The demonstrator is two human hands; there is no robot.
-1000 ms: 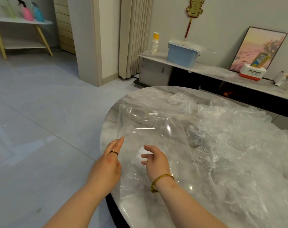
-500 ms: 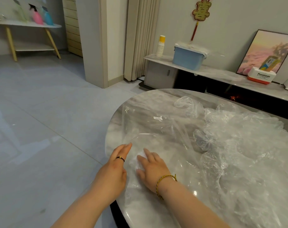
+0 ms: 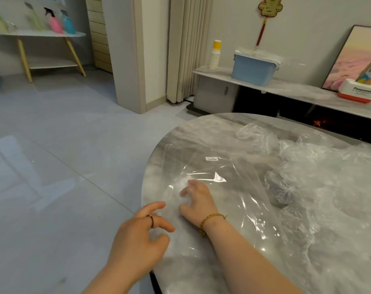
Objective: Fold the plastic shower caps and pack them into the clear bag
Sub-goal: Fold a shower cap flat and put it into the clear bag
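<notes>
Left hand [image 3: 138, 240]: at mouth of clear bag [image 3: 222, 166], fingers loosely curled; pinch indiscernible. Bag: flat on table [image 3: 180, 132], flimsy, slippery; probably best held by mouth edge. Right hand [image 3: 198, 200]: inside bag, fingers spread over folded cap [image 3: 183, 180]. Loose shower caps [image 3: 328, 177]: heaped right, featherlight.

Looking forward and down from a single wide-angle camera worn on the head, close over the near rim of the worktop [image 3: 201, 132] and both hands (left hand [image 3: 138, 240] at the edge, right hand [image 3: 198, 200] further in), with floor [image 3: 63, 155] leftward and a wall-side shelf [image 3: 286, 88] beyond.
</notes>
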